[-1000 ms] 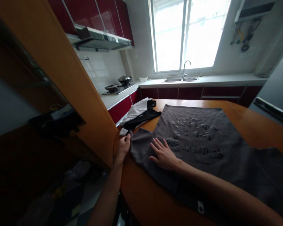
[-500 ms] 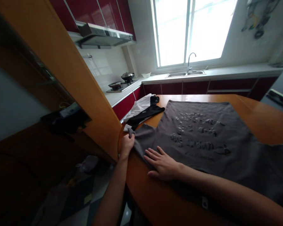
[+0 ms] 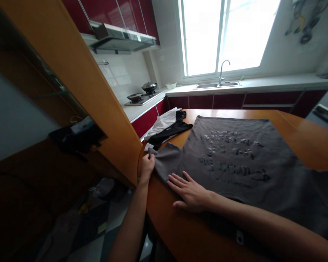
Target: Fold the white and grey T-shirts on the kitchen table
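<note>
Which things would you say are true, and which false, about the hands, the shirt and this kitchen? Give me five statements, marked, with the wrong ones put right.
1. The left hand grips a sleeve of the gray shirt. True.
2. The right hand is lifted high above the shirt. False: its fingers rest on the cloth.
3. Shiny lettering faces up on the shirt. True.
4. The stove is directly below the window. False: the sink is below the window; the stove is on the left-hand counter.
5. A black garment lies on the table, beyond the left hand. True.
</note>
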Tool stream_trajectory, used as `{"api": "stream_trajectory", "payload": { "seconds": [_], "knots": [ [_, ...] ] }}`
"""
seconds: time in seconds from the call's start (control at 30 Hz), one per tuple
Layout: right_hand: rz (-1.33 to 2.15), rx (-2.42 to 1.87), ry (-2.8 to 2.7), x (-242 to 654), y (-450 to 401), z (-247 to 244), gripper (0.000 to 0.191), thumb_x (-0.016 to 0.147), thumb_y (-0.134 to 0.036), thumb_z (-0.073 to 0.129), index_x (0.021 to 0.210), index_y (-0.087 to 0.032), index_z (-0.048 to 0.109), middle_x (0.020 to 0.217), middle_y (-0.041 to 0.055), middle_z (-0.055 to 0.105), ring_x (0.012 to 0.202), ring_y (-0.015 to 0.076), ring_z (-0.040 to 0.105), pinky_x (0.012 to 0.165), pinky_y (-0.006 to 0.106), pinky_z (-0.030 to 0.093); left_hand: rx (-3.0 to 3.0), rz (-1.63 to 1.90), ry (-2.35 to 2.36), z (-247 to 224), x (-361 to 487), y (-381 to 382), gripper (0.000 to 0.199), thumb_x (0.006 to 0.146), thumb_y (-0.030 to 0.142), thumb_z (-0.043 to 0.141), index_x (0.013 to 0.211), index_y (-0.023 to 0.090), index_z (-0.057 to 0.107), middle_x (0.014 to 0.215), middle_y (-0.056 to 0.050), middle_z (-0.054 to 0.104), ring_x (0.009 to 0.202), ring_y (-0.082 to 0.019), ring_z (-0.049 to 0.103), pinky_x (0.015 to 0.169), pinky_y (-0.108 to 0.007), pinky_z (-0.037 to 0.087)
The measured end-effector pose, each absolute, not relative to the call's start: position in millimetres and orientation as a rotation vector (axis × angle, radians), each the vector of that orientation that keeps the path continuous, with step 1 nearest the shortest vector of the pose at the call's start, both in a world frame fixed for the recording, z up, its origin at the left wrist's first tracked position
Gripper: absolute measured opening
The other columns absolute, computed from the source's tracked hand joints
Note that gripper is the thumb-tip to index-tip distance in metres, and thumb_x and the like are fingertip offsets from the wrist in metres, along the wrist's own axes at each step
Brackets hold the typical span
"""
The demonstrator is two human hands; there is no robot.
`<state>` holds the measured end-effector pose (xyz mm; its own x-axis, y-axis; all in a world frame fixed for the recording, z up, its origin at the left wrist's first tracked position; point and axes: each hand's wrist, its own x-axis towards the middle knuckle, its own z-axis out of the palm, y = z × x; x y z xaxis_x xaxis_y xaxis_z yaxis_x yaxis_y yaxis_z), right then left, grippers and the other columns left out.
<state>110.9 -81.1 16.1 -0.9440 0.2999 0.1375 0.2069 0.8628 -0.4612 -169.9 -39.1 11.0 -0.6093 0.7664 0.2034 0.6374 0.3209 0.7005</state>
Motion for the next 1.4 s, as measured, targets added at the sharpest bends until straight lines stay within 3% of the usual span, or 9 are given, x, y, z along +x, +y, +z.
{"api": "stream_trajectory", "payload": {
  "seconds": [0.33,0.47,0.57,0.7,0.8,0.9,1.0,1.17,1.4],
  "knots": [
    [0.504,-0.717,-2.622,105,-67,12,0.068,0.096,-0.05,0.051,0.153,-0.014,0.039,0.165,0.0171,0.022,0.152,0.032,0.017,0.122,0.059,0.013,1.259,1.429,2.22,28,-153,-42,0.04,0.096,0.033,0.043,0.111,0.01,0.072,0.106,-0.014,0.074,0.1,-0.027,0.068,0.092,-0.034,0.052],
    [0.812,-0.871,-2.1,103,-47,20,0.049,0.097,-0.044,0.047,0.136,-0.018,0.059,0.149,0.0148,0.05,0.138,0.028,0.045,0.116,0.048,0.035,1.426,1.598,2.039,55,-130,-39,0.042,0.099,0.033,0.042,0.126,0.011,0.066,0.126,-0.012,0.068,0.12,-0.027,0.062,0.106,-0.039,0.047],
    [1.205,-0.953,-1.651,108,-22,33,0.05,0.095,-0.05,0.045,0.128,-0.017,0.063,0.13,0.0141,0.064,0.119,0.0282,0.061,0.1,0.046,0.05,1.627,1.624,1.861,78,-96,-38,0.044,0.1,0.03,0.042,0.137,0.015,0.06,0.141,-0.009,0.06,0.134,-0.025,0.052,0.116,-0.038,0.039],
    [1.655,-1.033,-1.191,126,9,47,0.067,0.095,-0.066,0.035,0.137,-0.017,0.053,0.136,0.0162,0.059,0.107,0.0261,0.066,0.08,0.04,0.058,2.004,1.344,1.543,94,-42,-48,0.049,0.1,0.028,0.045,0.148,0.017,0.05,0.153,-0.009,0.047,0.144,-0.025,0.041,0.122,-0.042,0.03],
    [1.7,-1.157,-1.112,140,25,47,0.072,0.093,-0.071,0.033,0.135,-0.017,0.054,0.13,0.0157,0.062,0.099,0.0237,0.068,0.069,0.033,0.058,2.272,0.941,1.189,97,-18,-53,0.058,0.093,0.031,0.062,0.149,0.022,0.048,0.157,-0.009,0.041,0.146,-0.028,0.036,0.121,-0.046,0.03],
    [1.641,-1.293,-1.216,144,30,38,0.058,0.089,-0.056,0.055,0.129,-0.015,0.059,0.114,0.0137,0.07,0.089,0.0214,0.068,0.064,0.029,0.054,2.283,0.832,0.979,93,-25,-36,0.046,0.093,0.032,0.063,0.137,0.022,0.061,0.145,-0.01,0.056,0.135,-0.027,0.052,0.113,-0.042,0.043],
    [1.474,-1.365,-1.35,141,30,26,0.063,0.077,-0.032,0.071,0.135,-0.012,0.055,0.111,0.0147,0.071,0.088,0.0218,0.068,0.072,0.032,0.056,2.058,1.113,1.323,76,-54,7,0.028,0.096,0.026,0.053,0.112,0.015,0.073,0.114,-0.012,0.073,0.105,-0.023,0.069,0.094,-0.034,0.055],
    [1.075,-1.182,-1.654,136,29,16,0.053,0.068,-0.012,0.063,0.121,-0.014,0.066,0.12,0.0122,0.07,0.112,0.0252,0.064,0.096,0.04,0.052,1.94,1.13,1.566,25,-95,66,0.023,0.09,0.013,0.052,0.097,0.012,0.074,0.101,-0.013,0.074,0.096,-0.022,0.069,0.091,-0.033,0.054],
    [1.31,-0.906,-1.701,140,15,53,0.068,0.073,-0.02,0.065,0.141,-0.018,0.056,0.104,0.0071,0.075,0.084,0.0204,0.07,0.069,0.029,0.06,2.078,1.008,1.298,0,-111,72,0.029,0.09,0.013,0.051,0.108,0.016,0.073,0.11,-0.009,0.071,0.103,-0.021,0.065,0.096,-0.033,0.05]
  ]
}}
